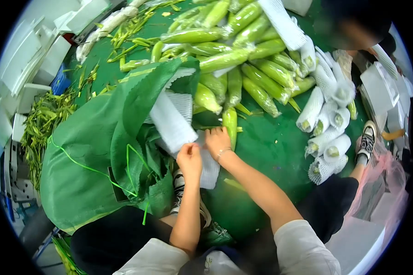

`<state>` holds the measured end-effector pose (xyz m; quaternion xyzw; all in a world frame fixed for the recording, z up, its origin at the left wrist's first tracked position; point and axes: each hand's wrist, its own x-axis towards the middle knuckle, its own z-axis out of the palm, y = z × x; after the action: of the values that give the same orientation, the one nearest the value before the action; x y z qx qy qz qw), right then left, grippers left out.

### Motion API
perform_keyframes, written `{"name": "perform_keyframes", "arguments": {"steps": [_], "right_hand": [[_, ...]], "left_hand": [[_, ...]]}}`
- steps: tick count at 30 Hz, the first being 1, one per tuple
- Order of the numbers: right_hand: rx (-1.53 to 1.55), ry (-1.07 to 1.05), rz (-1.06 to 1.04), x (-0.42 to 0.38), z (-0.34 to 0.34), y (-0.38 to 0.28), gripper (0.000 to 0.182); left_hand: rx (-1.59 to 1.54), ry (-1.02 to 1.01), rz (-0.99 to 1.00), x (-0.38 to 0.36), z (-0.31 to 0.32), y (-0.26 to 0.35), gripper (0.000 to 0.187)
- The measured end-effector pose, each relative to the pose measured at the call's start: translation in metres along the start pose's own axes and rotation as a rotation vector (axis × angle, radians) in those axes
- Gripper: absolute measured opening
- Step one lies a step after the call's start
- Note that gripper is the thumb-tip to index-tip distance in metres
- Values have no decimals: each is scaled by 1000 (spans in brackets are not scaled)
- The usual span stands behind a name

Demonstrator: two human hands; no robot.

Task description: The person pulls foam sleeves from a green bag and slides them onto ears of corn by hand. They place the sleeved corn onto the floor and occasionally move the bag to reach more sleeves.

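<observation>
My left hand point(189, 160) is closed, its fingertips pinched at the lower end of a white foam sleeve point(172, 121) that reaches out of the green sack point(92, 137). Just right of it, my right hand point(216, 141) has its fingers bent together at the edge of another white foam sleeve point(208, 172), which hangs below between the hands. A green corn cob point(230, 123) in clear film lies beside the right fingers. What the right fingers hold is partly hidden.
Wrapped green cobs point(261, 78) are piled ahead, with foam-sleeved cobs point(328, 114) to the right. Leaf trimmings point(46, 123) lie at left. White boxes point(381, 89) and pink plastic point(381, 169) are at right. Another person's shoe point(367, 140) stands near the sleeved cobs.
</observation>
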<state>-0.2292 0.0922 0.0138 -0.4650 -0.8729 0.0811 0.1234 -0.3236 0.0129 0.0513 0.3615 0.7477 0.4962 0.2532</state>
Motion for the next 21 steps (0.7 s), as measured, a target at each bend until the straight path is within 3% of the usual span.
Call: {"name": "perform_keyframes", "arguments": {"steps": [1, 3, 6, 7, 8, 10, 11, 14, 15, 16, 17, 18, 20, 21], "right_hand": [[-85, 60, -76, -2, -9, 1, 36], [423, 159, -17, -31, -49, 15, 27], [1360, 84, 398, -77, -101, 56, 15], [1944, 59, 519, -90, -113, 61, 14], [2074, 129, 591, -95, -119, 55, 12], [1985, 179, 549, -103, -80, 57, 15], [1955, 197, 531, -105, -67, 54, 17], [1711, 636, 546, -90, -56, 16, 17], [1658, 719, 550, -88, -50, 15, 17], [1941, 756, 745, -83, -27, 26, 17], [2219, 779, 950, -79, -10, 36, 16], [2345, 760, 987, -76, -4, 43, 14], [2312, 530, 1047, -76, -12, 44, 19], [2315, 536, 1050, -79, -10, 43, 19]], "left_hand": [[-14, 12, 2, 7, -6, 5, 12], [93, -117, 111, 16, -9, 13, 14], [-215, -225, -46, 13, -3, -11, 18], [-467, -480, -223, 5, -2, 1, 22], [-638, -687, -293, -4, 6, 17, 30], [-793, -857, -405, -23, 29, 25, 33], [-678, -874, -377, -30, 38, 19, 32], [-473, -819, -327, -25, 45, 8, 27], [-706, -702, -361, -21, 43, 14, 24], [-934, -578, -390, -16, 42, 20, 21], [-1116, -507, -426, -6, 48, 13, 16], [-1109, -508, -424, 4, 52, 7, 16], [-788, -351, -286, 15, 61, -11, 16], [-550, -300, -142, 15, 72, -39, 18]]}}
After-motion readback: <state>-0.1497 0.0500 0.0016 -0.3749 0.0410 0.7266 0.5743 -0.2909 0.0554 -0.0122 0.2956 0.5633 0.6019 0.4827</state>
